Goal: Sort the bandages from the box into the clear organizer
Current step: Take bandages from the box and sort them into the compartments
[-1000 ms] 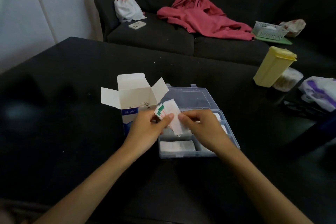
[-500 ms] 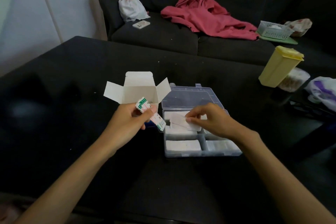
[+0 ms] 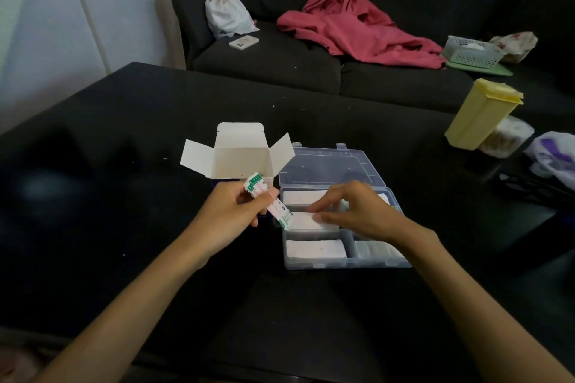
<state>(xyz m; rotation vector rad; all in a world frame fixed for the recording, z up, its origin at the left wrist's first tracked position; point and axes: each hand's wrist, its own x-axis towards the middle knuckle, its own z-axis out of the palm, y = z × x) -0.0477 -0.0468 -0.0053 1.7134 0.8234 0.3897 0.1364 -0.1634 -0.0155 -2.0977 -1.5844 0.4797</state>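
Observation:
A white cardboard box (image 3: 241, 154) stands with its flaps open on the black table. Right beside it lies the clear organizer (image 3: 345, 263), lid folded back, with stacks of white bandages (image 3: 314, 249) in its compartments. My left hand (image 3: 228, 216) grips a small stack of bandages with green and red print (image 3: 269, 205) just left of the organizer. My right hand (image 3: 357, 211) is over the middle-left compartment, fingertips pressing a white bandage (image 3: 303, 221) down onto the stack there.
A yellow lidded container (image 3: 480, 115) and a clear tub stand at the table's right, next to a white and purple bag (image 3: 557, 155). Behind the table is a dark sofa with a pink garment (image 3: 357, 25), a white bag, a phone and a white basket.
My hands have come apart. The right hand carried one white bandage down into the organizer's middle-left compartment, while the left hand drew the printed stack away to the left.

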